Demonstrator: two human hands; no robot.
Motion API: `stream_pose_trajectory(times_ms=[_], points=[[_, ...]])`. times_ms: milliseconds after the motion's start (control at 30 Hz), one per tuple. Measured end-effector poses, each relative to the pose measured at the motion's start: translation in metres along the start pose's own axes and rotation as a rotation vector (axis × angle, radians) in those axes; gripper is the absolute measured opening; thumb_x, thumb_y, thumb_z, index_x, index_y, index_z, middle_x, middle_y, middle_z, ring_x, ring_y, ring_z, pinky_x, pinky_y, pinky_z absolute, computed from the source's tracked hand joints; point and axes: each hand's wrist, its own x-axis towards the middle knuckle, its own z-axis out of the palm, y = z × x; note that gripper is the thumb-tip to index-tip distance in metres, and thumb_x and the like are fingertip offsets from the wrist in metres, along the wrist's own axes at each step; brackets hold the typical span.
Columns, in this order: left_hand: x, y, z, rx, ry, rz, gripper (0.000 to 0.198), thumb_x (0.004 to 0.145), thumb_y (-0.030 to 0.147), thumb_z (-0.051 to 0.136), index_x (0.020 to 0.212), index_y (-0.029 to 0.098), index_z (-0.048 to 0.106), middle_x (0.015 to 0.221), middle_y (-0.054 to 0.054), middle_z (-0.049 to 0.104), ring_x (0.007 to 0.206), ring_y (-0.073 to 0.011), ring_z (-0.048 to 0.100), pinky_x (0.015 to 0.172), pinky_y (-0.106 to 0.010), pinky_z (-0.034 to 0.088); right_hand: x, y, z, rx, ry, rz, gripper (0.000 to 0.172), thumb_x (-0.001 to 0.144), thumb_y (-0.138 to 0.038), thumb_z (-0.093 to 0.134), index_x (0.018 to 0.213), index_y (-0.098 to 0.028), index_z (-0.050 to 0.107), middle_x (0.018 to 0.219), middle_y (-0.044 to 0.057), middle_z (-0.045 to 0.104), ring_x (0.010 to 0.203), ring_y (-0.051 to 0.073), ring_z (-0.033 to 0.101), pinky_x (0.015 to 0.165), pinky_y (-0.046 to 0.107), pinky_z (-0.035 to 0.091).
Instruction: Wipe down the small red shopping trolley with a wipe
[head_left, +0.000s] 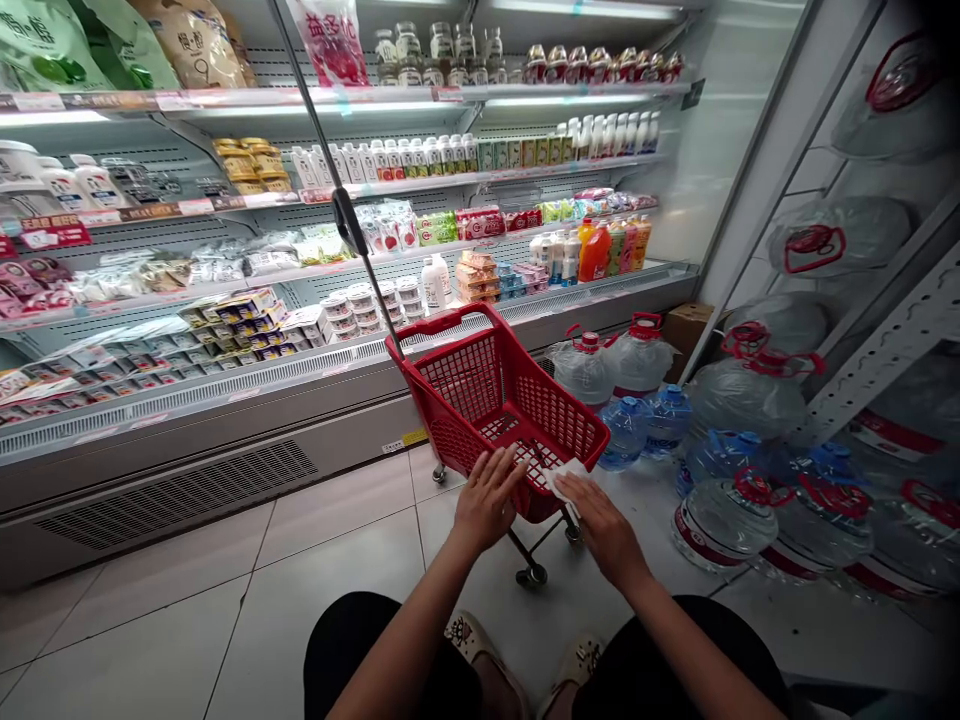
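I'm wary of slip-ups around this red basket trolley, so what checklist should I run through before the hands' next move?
1. White wipe in hand: ok, held under the fingers of the right hand at the basket's near end.
2. Left hand free of items: ok, none visible; its fingers are extended at the near end.
3. Red basket trolley standing on its castors: ok.
4. Castors locked: cannot tell.
5. Wipe damp or dry: cannot tell.
6. Gap between trolley and nearest blue water jug: cannot tell from this angle.
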Motion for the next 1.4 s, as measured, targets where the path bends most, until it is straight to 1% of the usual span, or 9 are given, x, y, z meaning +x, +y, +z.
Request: stream_pose_trajectory(times_ms=[133, 233, 433, 667, 833, 1033, 1133, 1233, 1400], points=[[0.017, -0.018, 0.004, 0.047, 0.018, -0.124, 0.092, 0.086, 0.01, 0.058, 0.168, 0.033, 0.023, 0.175, -0.004, 0.02, 0.161, -0.0289, 0.019, 0.132, -0.052, 0.018, -0.005, 0.03, -0.014, 0.009, 0.033, 0.153, 0.063, 0.103, -0.014, 0.029, 0.163, -0.032, 0.036, 0.159, 0.001, 0.052, 0.151, 0.02, 0.043, 0.128, 0.05, 0.036], [0.028, -0.006, 0.018, 0.049, 0.042, -0.153, 0.099, 0.083, 0.004, 0.056, 0.169, 0.036, 0.017, 0.174, -0.003, 0.023, 0.161, -0.0291, 0.022, 0.131, -0.054, 0.022, -0.007, 0.021, -0.009, -0.015, 0.073, 0.26, 0.062, 0.106, -0.02, 0.03, 0.166, -0.032, 0.028, 0.165, 0.002, 0.044, 0.154, 0.022, 0.039, 0.126, 0.05, 0.039], [0.045, 0.038, 0.032, 0.045, 0.046, -0.175, 0.095, 0.083, 0.009, 0.059, 0.169, 0.024, 0.019, 0.174, -0.012, 0.024, 0.161, -0.0338, 0.017, 0.132, -0.055, 0.019, -0.01, -0.017, 0.01, -0.044, 0.095, 0.197, 0.07, 0.103, -0.012, 0.025, 0.169, -0.03, 0.012, 0.171, 0.0, 0.033, 0.159, 0.022, 0.026, 0.128, 0.051, 0.035], [0.051, 0.051, 0.017, 0.001, 0.012, -0.09, 0.09, 0.083, 0.018, 0.062, 0.166, 0.026, 0.029, 0.17, -0.011, 0.034, 0.16, -0.0348, 0.023, 0.132, -0.06, 0.01, -0.022, 0.018, -0.008, -0.079, 0.1, 0.117, 0.068, 0.104, -0.014, 0.026, 0.169, -0.032, 0.015, 0.17, 0.001, 0.035, 0.159, 0.023, 0.028, 0.127, 0.051, 0.036], [0.056, 0.025, 0.0, -0.012, 0.005, 0.002, 0.086, 0.088, 0.017, 0.054, 0.168, 0.024, 0.022, 0.169, -0.004, 0.036, 0.158, -0.0252, 0.029, 0.133, -0.055, -0.003, -0.019, 0.047, -0.017, -0.083, 0.156, 0.248, 0.062, 0.107, -0.021, 0.026, 0.168, -0.031, 0.02, 0.169, 0.001, 0.037, 0.156, 0.024, 0.034, 0.128, 0.052, 0.035], [0.05, -0.02, -0.024, 0.082, 0.058, -0.168, 0.083, 0.083, 0.013, 0.061, 0.161, 0.035, 0.04, 0.168, -0.004, 0.039, 0.157, -0.0336, 0.031, 0.13, -0.065, -0.005, -0.004, 0.076, -0.017, -0.074, 0.228, 0.375, 0.056, 0.108, -0.029, 0.028, 0.164, -0.03, 0.035, 0.16, 0.005, 0.051, 0.15, 0.025, 0.045, 0.123, 0.052, 0.041], [0.048, -0.013, -0.022, 0.056, 0.054, -0.18, 0.087, 0.081, 0.017, 0.065, 0.162, 0.035, 0.039, 0.165, -0.004, 0.044, 0.155, -0.037, 0.033, 0.13, -0.067, -0.003, 0.022, 0.057, -0.004, -0.103, 0.221, 0.328, 0.057, 0.106, -0.024, 0.03, 0.163, -0.026, 0.037, 0.156, 0.007, 0.055, 0.147, 0.025, 0.048, 0.124, 0.052, 0.039], [0.046, 0.001, -0.018, 0.033, 0.049, -0.176, 0.087, 0.082, 0.019, 0.064, 0.163, 0.035, 0.037, 0.164, -0.003, 0.046, 0.153, -0.0369, 0.036, 0.129, -0.069, -0.005, 0.056, 0.016, 0.017, -0.106, 0.151, 0.181, 0.063, 0.103, -0.015, 0.031, 0.165, -0.026, 0.033, 0.157, 0.005, 0.055, 0.148, 0.022, 0.047, 0.126, 0.05, 0.034], [0.038, 0.008, -0.022, 0.018, 0.044, -0.131, 0.092, 0.084, 0.017, 0.057, 0.168, 0.029, 0.024, 0.17, -0.001, 0.033, 0.156, -0.0314, 0.033, 0.132, -0.062, -0.003, 0.086, -0.031, 0.033, -0.063, 0.107, 0.058, 0.067, 0.101, -0.011, 0.03, 0.167, -0.025, 0.026, 0.162, 0.003, 0.049, 0.15, 0.019, 0.043, 0.129, 0.047, 0.03]])
